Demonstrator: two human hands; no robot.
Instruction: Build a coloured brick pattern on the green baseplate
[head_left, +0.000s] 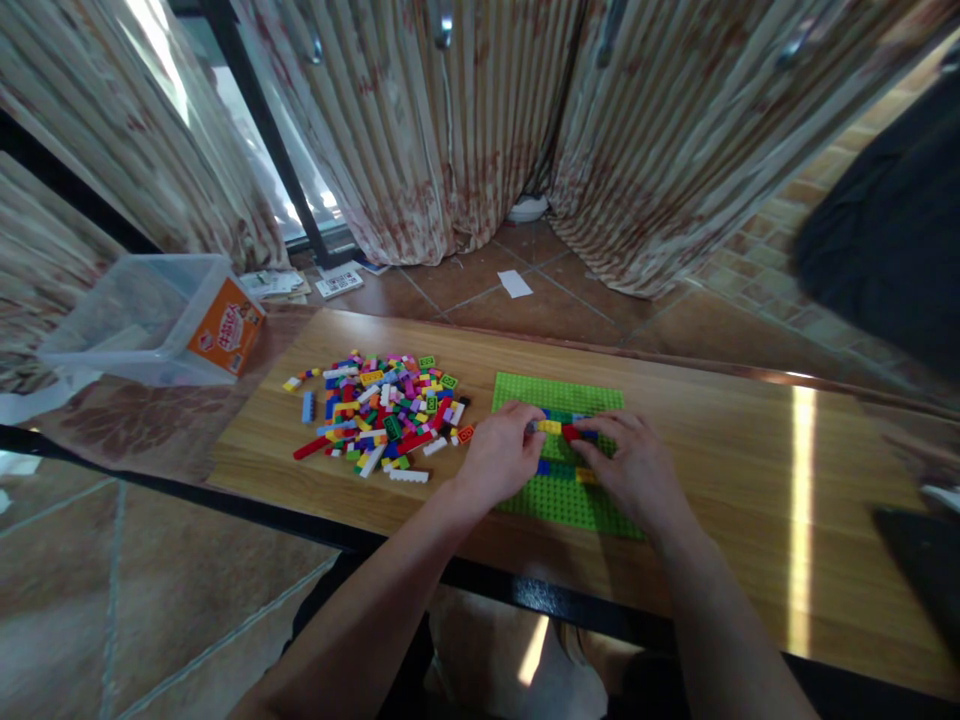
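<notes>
A green studded baseplate (559,388) lies on the wooden table beneath both my hands. Closed fingers of my left hand (495,455) pinch the left end of a short row of toy bricks, where a yellow brick (550,427) shows. At the row's right part, my right hand (634,460) has its thumb and fingers closed on a red brick (571,433). Whether this row touches the plate I cannot tell. Nearer to me, a row with a blue brick (543,467) and an orange-yellow brick (586,476) sits on the plate. Behind the held row runs another, partly hidden.
A heap of mixed toy bricks (397,405) spreads left of the baseplate on the wooden table (720,480). Beyond the table's left end stands a clear plastic box (142,310) with an orange label. Curtains (405,130) hang behind. A dark flat object (911,560) is at the right edge.
</notes>
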